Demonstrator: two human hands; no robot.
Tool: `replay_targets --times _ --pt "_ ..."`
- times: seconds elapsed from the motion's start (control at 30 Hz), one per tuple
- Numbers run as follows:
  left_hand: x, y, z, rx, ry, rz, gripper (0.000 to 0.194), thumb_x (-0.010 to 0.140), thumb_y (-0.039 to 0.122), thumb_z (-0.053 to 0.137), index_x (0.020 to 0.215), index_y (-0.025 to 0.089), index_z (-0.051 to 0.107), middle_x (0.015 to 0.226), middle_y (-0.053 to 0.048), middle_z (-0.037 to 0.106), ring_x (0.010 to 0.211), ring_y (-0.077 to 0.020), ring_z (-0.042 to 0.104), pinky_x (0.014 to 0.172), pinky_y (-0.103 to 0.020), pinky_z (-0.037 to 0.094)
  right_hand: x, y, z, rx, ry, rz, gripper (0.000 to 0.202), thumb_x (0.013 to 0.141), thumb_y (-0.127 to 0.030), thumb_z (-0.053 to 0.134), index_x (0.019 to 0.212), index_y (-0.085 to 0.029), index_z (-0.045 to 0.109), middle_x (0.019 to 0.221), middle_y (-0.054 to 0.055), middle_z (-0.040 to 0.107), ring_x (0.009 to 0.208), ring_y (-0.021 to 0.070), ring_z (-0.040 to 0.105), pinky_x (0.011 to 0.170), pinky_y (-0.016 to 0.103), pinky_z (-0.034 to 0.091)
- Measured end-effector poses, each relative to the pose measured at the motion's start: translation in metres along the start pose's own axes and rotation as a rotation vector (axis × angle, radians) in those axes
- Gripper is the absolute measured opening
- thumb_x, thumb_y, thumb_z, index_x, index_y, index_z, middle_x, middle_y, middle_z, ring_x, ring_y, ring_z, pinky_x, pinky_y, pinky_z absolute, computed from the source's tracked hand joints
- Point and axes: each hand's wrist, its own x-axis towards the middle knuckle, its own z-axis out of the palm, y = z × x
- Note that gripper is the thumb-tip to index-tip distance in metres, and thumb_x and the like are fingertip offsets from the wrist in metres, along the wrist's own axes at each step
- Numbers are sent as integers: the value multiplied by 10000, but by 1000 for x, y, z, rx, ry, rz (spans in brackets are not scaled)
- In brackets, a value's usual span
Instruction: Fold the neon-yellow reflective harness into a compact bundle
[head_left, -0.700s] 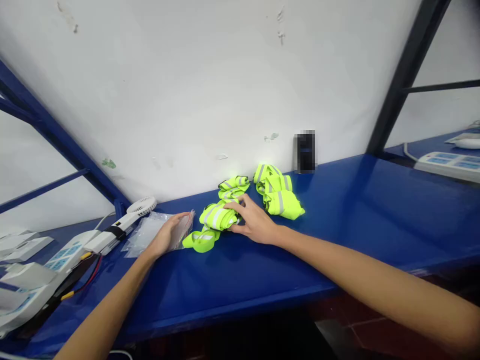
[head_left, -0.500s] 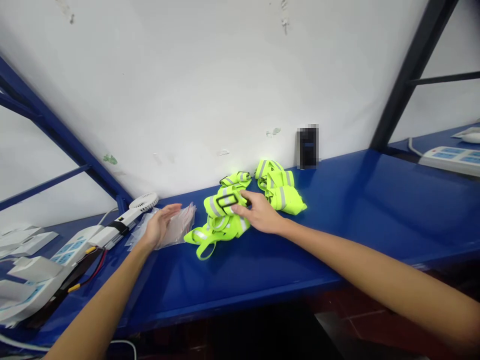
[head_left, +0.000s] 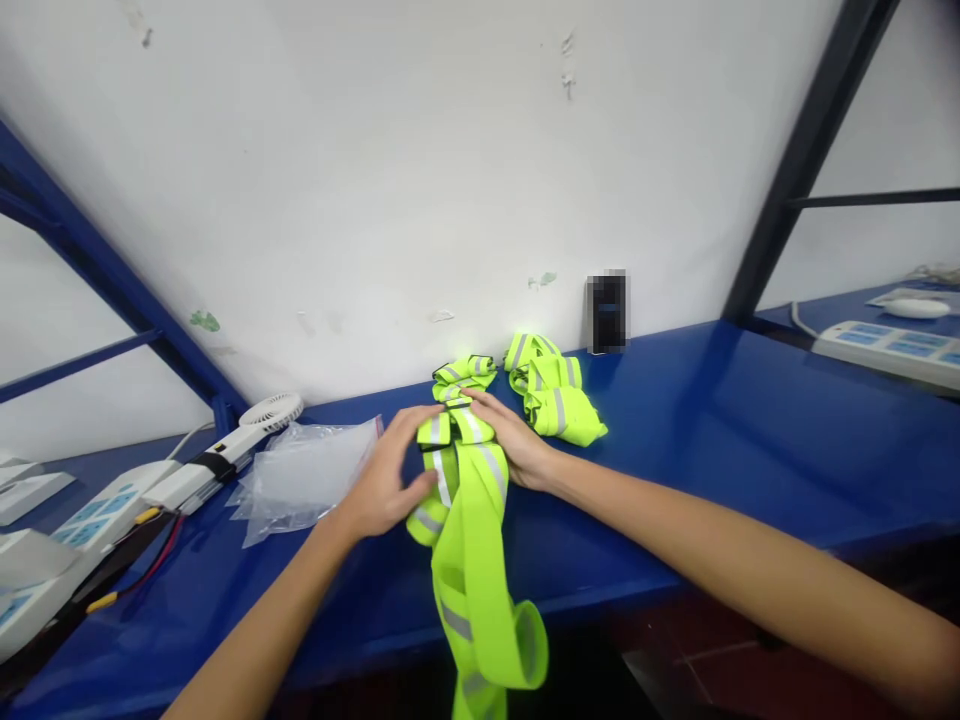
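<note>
A neon-yellow reflective strap [head_left: 480, 540] with silver bands and a black buckle lies bunched between my hands. Its long loops hang down past the table's front edge. My left hand [head_left: 391, 478] grips the bunch from the left, fingertips at the buckle and thumb along its lower side. From the right, my right hand [head_left: 517, 445] is closed against the same bunch, its fingers over the top and partly hidden. Just behind lies a second folded reflective strap [head_left: 463, 374]. Further right a larger yellow reflective bundle [head_left: 559, 395] rests near the wall.
Clear plastic bags [head_left: 304, 475] lie left of my left hand. Beyond them are a white handheld fan [head_left: 271, 411] and a power strip [head_left: 112, 505] with wires. A blurred dark object [head_left: 608, 312] stands against the wall. The blue table [head_left: 675, 440] extends right to another power strip [head_left: 892, 345].
My left hand has left the plastic bags and moved right onto the strap. The strap has partly unfolded, its loops now falling toward me over the edge. My view has shifted slightly.
</note>
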Motion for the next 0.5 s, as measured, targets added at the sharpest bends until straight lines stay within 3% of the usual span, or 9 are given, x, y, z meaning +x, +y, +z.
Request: replay_targets --times 0.07,0.2,0.3,0.4,0.5 --pt "13 7 10 77 68 14 429 857 250 522 1283 206 524 1267 -113 575 1191 -266 525 1045 -445 395 5 2 -5 -76 15 -66 381 879 -455 565 1181 -224 568 1080 55 664 891 185 650 761 297 535" --pt "36 2 18 -7 184 -91 269 875 306 567 1117 189 582 1107 -72 637 1039 -217 591 936 -356 455 8 -5 -17 -421 5 -179 557 905 -671 351 982 -190 621 747 48 621 669 194 591 593 304 471" --pt "40 -7 20 -143 241 -162 302 853 368 599 1087 180 568 1039 -50 640 950 -198 601 825 -305 487 5 -14 -25 -808 8 -369 481 881 -629 465 883 -177 632 661 32 565 634 192 545 610 317 442" --pt "31 -13 21 -214 258 -186 283 847 382 592 1026 164 583 972 -42 637 894 -195 597 792 -296 485 2 -16 -26 -1120 10 -486 388 797 -444 661 1037 -141 629 807 66 630 729 210 574 701 347 461" --pt "20 -12 17 -207 241 -186 270 857 378 572 1011 158 598 979 -50 637 912 -209 593 838 -316 475 -1 -14 -20 -1045 -59 -538 588 777 -322 673 1316 -176 488 1175 114 611 939 224 596 780 342 485"
